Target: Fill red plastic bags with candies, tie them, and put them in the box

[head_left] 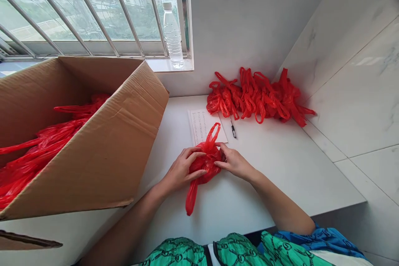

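Note:
A crumpled red plastic bag (205, 178) lies on the white table in front of me. One of its loop handles points away from me, the other toward me. My left hand (182, 169) grips the bag from the left, thumb and fingers bent over it. From the right, my right hand (233, 160) pinches the bag's side between thumb and fingers. What is inside the bag, if anything, cannot be made out. Just beyond it lies a printed sheet of paper (201, 122), its near part covered by the bag.
A large open cardboard box (124, 141) with red plastic bags (52, 143) inside stands at left. Several bunched red bags (249, 95) line the back wall. A pen (233, 129) lies beside the paper. A water bottle (173, 37) stands on the windowsill.

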The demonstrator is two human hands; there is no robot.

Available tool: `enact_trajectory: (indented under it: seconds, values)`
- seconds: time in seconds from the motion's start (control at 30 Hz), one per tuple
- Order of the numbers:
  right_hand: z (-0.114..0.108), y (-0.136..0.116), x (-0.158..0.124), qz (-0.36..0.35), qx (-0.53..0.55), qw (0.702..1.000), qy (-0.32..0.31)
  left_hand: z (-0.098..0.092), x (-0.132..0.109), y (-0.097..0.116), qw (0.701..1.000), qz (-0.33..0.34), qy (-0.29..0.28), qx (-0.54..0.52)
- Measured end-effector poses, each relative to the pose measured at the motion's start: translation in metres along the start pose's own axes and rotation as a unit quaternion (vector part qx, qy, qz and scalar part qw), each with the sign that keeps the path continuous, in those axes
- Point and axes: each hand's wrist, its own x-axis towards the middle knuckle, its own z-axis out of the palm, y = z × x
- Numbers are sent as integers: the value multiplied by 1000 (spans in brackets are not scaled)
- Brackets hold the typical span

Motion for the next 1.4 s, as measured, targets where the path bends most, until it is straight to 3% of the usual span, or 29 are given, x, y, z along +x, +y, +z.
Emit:
enact_trajectory:
  seconds: [0.07, 0.13, 0.23, 0.3, 0.4, 0.47, 0.53, 0.7, 1.4]
  values:
    - [-9, -4, -5, 16, 56, 997, -52, -1, 0, -3, 999, -19, 25, -10]
    - [-19, -7, -9, 23, 74, 995, -59, -5, 0, -4, 999, -30, 26, -28]
    - [-24, -11, -10, -19, -2, 996, 83, -15, -1, 3, 999, -21, 29, -31]
    - [-18, -13, -8, -79, -44, 978, 186, -19, -2, 13, 998, -1, 54, -16]
    - [1, -16, -2, -194, -88, 947, 239, -10, -3, 25, 995, 37, 91, 21]
    - [16, -16, 2, -246, -149, 934, 212, 3, -4, 25, 992, 53, 84, 77]
    - [31, -13, 6, -253, -225, 928, 157, 18, -5, 18, 987, 51, 52, 142]
    - [53, 4, 12, -169, -328, 927, 75, 32, -8, -3, 976, 25, 0, 215]
    - [59, 8, 14, -140, -327, 931, 76, 32, -7, -4, 975, 17, 7, 221]
